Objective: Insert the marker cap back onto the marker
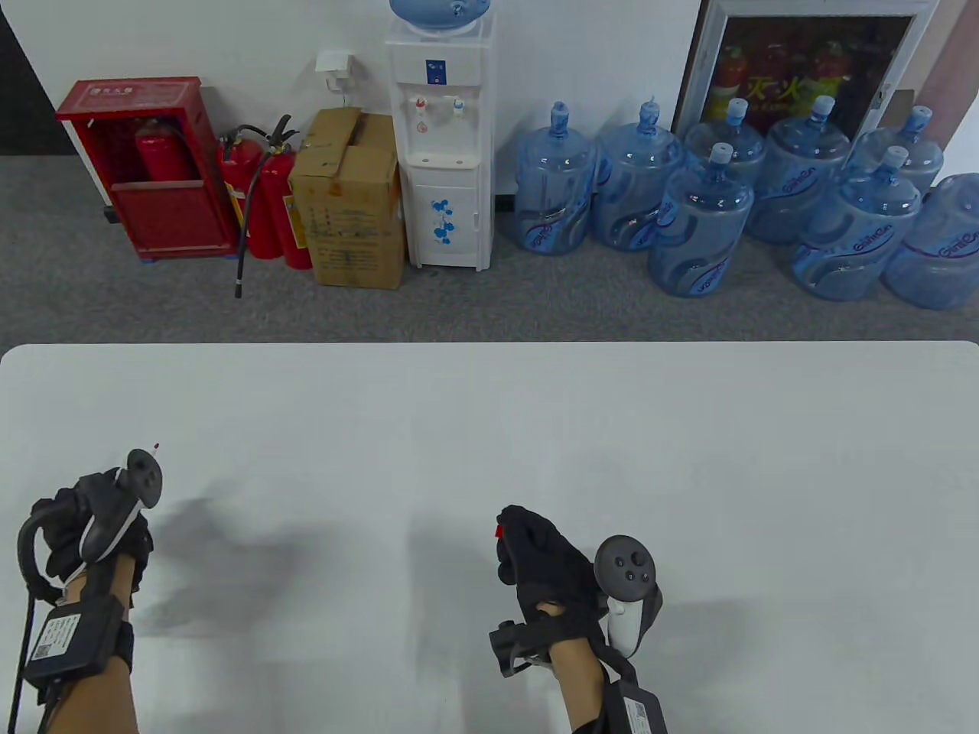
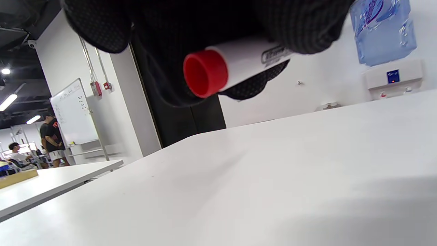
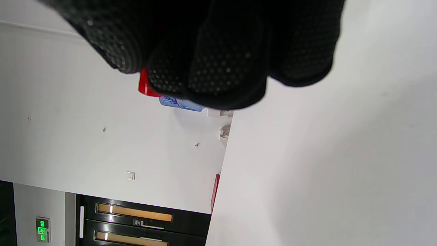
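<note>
We see the left hand (image 1: 92, 527) raised above the white surface (image 1: 489, 428), toward its near left corner, with its fingers (image 2: 307, 27) wrapped around the marker (image 2: 235, 66). In the left wrist view the marker's white barrel runs out of the glove and ends in a red butt end, clear of the surface below it. In the table view the marker's small red tip (image 1: 156, 446) pokes out past the tracker on that hand, pointing away from us. The right hand (image 1: 547, 562) hangs above the surface near the middle of its near edge, well apart from the left hand. Its fingers (image 3: 211, 68) are curled tight around the red cap (image 1: 499, 531), of which only a sliver shows.
</note>
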{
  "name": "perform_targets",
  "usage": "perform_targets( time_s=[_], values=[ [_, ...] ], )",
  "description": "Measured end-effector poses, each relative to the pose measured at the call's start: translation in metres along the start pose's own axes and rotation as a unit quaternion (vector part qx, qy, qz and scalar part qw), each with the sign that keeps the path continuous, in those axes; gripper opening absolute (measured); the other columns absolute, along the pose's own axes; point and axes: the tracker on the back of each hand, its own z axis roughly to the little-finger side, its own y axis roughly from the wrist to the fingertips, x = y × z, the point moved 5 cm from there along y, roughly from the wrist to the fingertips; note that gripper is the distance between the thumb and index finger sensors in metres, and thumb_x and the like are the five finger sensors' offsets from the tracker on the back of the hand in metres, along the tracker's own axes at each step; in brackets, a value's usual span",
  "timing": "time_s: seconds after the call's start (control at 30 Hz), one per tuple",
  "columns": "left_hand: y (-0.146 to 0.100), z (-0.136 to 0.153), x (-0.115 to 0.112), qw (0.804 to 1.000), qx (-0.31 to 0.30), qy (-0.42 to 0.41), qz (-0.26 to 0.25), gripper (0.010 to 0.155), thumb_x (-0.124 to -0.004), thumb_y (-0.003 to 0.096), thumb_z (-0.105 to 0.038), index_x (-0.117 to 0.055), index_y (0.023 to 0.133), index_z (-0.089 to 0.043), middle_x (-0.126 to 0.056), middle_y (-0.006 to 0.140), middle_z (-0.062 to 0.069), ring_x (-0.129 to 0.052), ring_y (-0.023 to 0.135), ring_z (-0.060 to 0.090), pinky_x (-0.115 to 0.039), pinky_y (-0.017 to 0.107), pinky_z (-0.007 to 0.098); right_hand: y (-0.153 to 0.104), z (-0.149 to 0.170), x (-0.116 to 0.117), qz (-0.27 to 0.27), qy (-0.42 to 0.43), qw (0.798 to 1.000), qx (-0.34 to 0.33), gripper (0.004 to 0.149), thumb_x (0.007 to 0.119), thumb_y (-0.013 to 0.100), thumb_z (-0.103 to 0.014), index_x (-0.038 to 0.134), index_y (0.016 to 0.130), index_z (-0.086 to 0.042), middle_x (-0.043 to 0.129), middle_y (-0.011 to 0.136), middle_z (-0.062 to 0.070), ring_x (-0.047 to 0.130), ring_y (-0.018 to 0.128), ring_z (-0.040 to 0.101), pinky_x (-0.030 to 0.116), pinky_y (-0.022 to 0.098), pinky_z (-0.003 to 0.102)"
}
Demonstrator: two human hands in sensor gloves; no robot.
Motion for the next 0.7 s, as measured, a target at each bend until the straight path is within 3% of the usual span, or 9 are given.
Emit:
perform_targets(
  time_s=[0.23, 0.43, 0.7],
  values=[
    [-0.032, -0.025, 0.024, 0.999, -0.047, -0.022, 0.001, 0.051, -0.069, 0.045, -0.044, -0.077, 0.093, -0.031, -0.097, 0.086, -0.003, -0.102, 0.078, 0.027, -0.066, 0.069, 0.06, -0.005, -0.004, 0.007, -0.02, -0.002, 1.0, -0.009, 0.046, 0.075, 0.045, -0.049, 0.082, 0.084, -0.026, 0.098, 0.052, -0.01, 0.101, 0.029, 0.006, 0.09, 0.042, 0.038],
    [-0.062, -0.049, 0.046, 0.993, -0.078, -0.083, 0.001, 0.05, -0.074, 0.0435, -0.047, -0.08, 0.091, -0.031, -0.099, 0.083, -0.003, -0.104, 0.075, 0.027, -0.067, 0.068, 0.061, -0.008, -0.007, 0.012, -0.032, 0.001, 0.999, -0.012, 0.046, 0.075, 0.045, -0.05, 0.083, 0.082, -0.025, 0.099, 0.051, -0.011, 0.101, 0.028, 0.006, 0.091, 0.041, 0.038],
    [-0.128, -0.122, 0.092, 0.975, -0.17, -0.131, -0.052, 0.051, -0.078, 0.0419, -0.051, -0.083, 0.089, -0.032, -0.102, 0.079, -0.005, -0.106, 0.072, 0.025, -0.068, 0.068, 0.06, -0.011, -0.007, 0.013, -0.035, 0.0, 0.999, -0.005, 0.045, 0.074, 0.044, -0.052, 0.086, 0.079, -0.025, 0.099, 0.047, -0.012, 0.101, 0.025, 0.005, 0.091, 0.039, 0.038]
  ],
)
